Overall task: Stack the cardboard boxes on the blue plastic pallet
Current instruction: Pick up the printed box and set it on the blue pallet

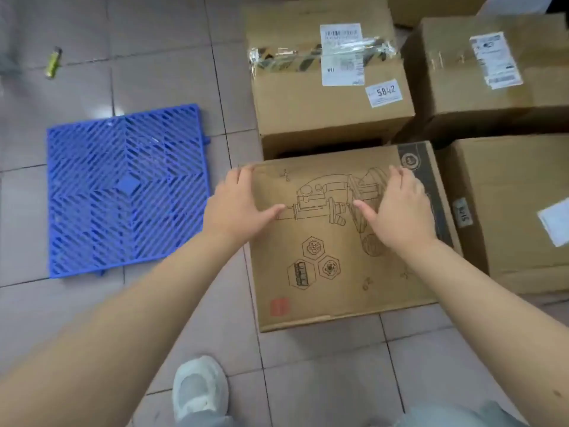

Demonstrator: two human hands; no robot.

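Note:
A blue plastic pallet (126,189) lies flat on the tiled floor at the left, with nothing on it. To its right stands a cardboard box with a line drawing printed on top (335,266). My left hand (237,208) rests on the box's top near its far left corner, fingers curled over the far edge. My right hand (397,208) lies on the top toward the far right, fingers also at the far edge. Both hands have their fingers spread against the cardboard. The box sits on the floor.
Behind the printed box stands a taped box with white labels (332,97). Two more cardboard boxes (489,66) (517,211) stand to the right. A small yellow-green object (53,63) lies on the floor far left. My shoe (200,389) is at the bottom.

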